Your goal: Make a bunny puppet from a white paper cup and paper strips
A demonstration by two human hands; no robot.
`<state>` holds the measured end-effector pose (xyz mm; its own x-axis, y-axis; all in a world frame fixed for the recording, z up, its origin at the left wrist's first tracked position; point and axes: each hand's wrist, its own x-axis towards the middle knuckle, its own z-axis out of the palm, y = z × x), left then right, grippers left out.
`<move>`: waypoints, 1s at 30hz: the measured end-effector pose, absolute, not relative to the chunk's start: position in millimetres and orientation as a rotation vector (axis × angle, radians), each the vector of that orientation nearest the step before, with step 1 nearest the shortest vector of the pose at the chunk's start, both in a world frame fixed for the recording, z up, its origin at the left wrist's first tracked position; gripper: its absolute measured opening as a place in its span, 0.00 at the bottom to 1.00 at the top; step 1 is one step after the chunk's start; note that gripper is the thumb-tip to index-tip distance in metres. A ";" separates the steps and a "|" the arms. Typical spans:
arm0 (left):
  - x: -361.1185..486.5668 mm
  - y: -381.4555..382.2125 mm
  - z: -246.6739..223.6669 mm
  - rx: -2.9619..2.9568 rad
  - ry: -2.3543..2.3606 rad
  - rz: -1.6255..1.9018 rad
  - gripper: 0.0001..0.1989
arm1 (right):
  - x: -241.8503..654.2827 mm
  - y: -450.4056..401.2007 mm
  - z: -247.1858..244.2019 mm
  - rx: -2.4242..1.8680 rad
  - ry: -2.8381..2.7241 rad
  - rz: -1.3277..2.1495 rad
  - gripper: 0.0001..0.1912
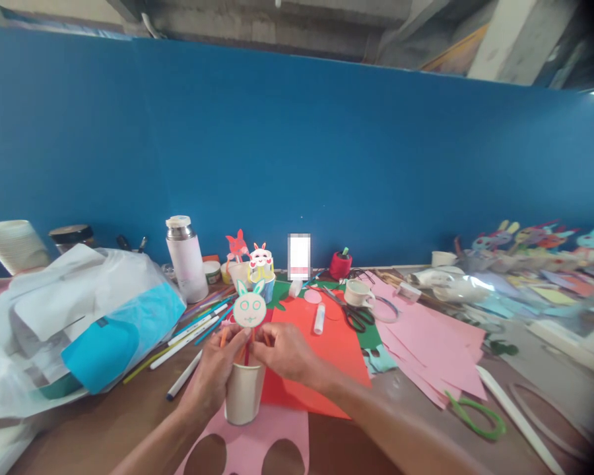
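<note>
A paper cup [244,394] stands upright in front of me, with a paper rabbit head [250,309] outlined in green above its rim. A thin dark red stem [247,357] runs down from the head into the cup. At the rim's left side my left hand [216,361] is closed, its thumb by the stem and a thin orange strip [223,338] poking out of its fingers. My right hand [286,351] pinches another orange strip [266,339] at the right of the rim. My fingers hide the lower ends of both strips.
Beneath the cup lies pink paper [277,417] with round cut-outs. Red paper [321,376], a glue stick [319,319], black-handled scissors [357,318] and a mug [357,293] lie to the right. Markers [184,376], a plastic bag [143,284] and a thermos [187,264] are on the left.
</note>
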<state>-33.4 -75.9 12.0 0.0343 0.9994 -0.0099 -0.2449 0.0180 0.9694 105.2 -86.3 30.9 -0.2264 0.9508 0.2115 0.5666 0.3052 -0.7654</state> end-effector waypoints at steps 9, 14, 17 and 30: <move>-33.5 -80.7 14.8 1.073 1.054 1.268 0.10 | 104.1 -90.5 30.6 -1.308 -2.002 0.622 0.08; -34.3 -79.8 11.5 1.033 1.026 1.233 0.09 | 104.7 -90.7 26.1 -1.256 -1.999 0.610 0.08; -34.1 -79.3 12.8 0.991 0.988 1.238 0.08 | 104.8 -89.6 26.8 -1.246 -1.927 0.707 0.11; -34.6 -83.8 31.9 0.829 0.920 1.257 0.10 | 109.7 -72.7 35.2 -1.088 -1.390 1.225 0.11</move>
